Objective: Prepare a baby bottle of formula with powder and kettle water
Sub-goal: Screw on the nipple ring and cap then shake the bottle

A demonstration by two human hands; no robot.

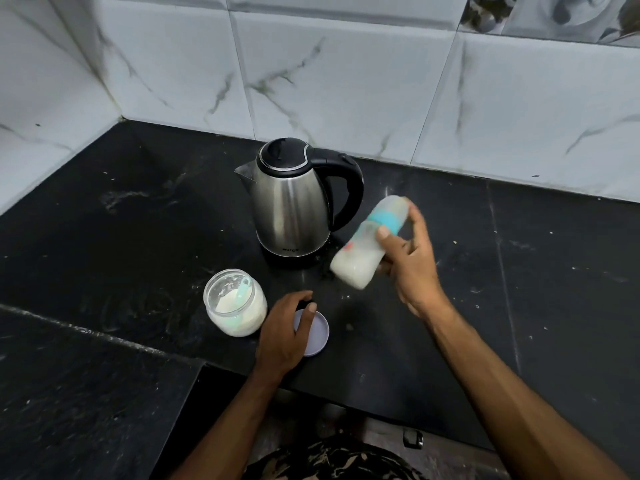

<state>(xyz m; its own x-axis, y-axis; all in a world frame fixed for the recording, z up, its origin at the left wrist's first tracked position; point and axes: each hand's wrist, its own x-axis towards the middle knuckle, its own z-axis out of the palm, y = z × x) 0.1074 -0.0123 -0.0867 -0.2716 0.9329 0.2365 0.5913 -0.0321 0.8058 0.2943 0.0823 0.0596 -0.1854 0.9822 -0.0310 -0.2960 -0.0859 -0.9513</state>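
My right hand (410, 261) grips a capped baby bottle (360, 258) with a teal collar, tilted so its top points up and right; milky liquid fills its lower end, and it is blurred. My left hand (287, 332) rests on a lilac jar lid (317, 336) lying flat on the counter, fingers curled over its near-left part. Just left of that hand stands an open glass jar of white powder (235, 303) with a teal scoop inside. A steel kettle (291, 202) with black lid and handle sits on its base behind, to the left of the bottle.
The black stone counter (104, 237) is speckled with spilled powder. White marble-patterned tiles (346, 81) form the back and left walls, meeting in a corner at the far left. The counter's front edge steps inward near my body.
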